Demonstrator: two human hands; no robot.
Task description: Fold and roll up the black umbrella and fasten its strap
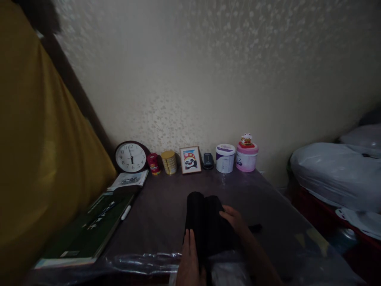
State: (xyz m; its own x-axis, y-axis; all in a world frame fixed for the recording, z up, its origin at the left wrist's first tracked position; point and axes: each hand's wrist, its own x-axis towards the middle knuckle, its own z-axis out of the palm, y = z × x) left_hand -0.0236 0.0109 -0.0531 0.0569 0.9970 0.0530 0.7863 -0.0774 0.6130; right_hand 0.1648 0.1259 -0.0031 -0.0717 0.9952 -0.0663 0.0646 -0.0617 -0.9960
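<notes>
A black folded bundle (205, 222), soft and cloth-like, lies near the front of the table with two rounded, roll-like ridges side by side. My left hand (188, 260) rests along its lower left edge, the fingers straight and together against it. On the other side, my right hand (233, 217) has its fingers bent over the bundle's right edge; part of this hand's grip is hidden. A short black strap-like piece (255, 228) sticks out to the right of my right wrist. The dark picture hides the bundle's details, so I cannot tell its exact kind.
Along the wall stand a clock (131, 157), a red tin (154, 164), a gold tin (169, 162), a framed panda picture (191, 160) and two tubs (225, 159). Left lie a green book (89, 226) and a white pen (126, 212). Clear plastic (145, 260) covers the table edge.
</notes>
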